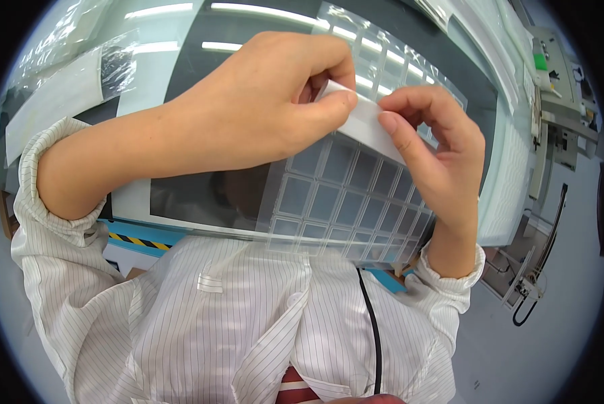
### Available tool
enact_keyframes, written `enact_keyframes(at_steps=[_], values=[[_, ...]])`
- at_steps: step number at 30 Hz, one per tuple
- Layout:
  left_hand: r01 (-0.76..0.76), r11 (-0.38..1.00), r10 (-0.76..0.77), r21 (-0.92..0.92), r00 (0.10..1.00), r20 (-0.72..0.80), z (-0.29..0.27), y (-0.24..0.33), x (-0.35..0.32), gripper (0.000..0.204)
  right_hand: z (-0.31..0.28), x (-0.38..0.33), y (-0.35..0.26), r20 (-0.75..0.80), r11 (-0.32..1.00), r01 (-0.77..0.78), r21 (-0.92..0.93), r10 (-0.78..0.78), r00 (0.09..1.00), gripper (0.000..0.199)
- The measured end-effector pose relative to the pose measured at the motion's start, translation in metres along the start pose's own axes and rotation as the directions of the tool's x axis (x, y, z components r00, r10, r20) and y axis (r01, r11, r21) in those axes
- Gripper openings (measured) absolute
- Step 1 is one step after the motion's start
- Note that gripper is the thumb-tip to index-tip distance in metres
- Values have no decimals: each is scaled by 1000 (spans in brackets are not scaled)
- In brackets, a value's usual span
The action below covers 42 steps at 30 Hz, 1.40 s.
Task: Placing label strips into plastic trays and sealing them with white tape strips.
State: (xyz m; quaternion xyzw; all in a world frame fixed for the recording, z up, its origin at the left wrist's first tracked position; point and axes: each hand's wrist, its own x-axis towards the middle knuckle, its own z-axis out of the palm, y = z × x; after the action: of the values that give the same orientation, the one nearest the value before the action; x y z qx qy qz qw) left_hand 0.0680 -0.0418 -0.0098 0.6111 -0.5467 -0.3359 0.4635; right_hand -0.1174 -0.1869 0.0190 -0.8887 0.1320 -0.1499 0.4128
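A clear plastic sheet with rows of square pockets (345, 207) lies on the dark work surface in front of me, reaching over its near edge. Across its middle runs a white strip (368, 128), its far left corner curled up. My left hand (275, 94) pinches that lifted corner between thumb and bent fingers. At the strip's far edge, the thumb and forefinger of my right hand (443, 145) are closed on it, with the other fingers curled behind. Beyond both hands, more clear pocketed sheet (376, 50) shows under glare from the lights.
Clear plastic bags with white sheets (56, 111) lie at the far left. White foam-like sheeting (500, 175) borders the table on the right. Yellow-black striped tape (139, 241) marks the near edge. Machinery (561, 121) stands beyond the table at the right.
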Motion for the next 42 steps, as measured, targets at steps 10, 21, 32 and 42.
enact_keyframes(at_steps=[10,21,32,42], values=[[-56,996,59,69,997,-46,-13,-9,5,12,-12,46,14,-34,970,-24,243,33,999,10],[-366,804,413,468,911,3,-8,-30,12,13,0,87,46,48,971,-235,43,233,971,16],[-338,801,384,494,923,8,-12,-28,10,12,1,91,54,85,982,-180,52,175,981,13],[-343,798,392,496,920,5,-13,-28,10,12,2,90,49,74,988,-151,-31,152,986,13]])
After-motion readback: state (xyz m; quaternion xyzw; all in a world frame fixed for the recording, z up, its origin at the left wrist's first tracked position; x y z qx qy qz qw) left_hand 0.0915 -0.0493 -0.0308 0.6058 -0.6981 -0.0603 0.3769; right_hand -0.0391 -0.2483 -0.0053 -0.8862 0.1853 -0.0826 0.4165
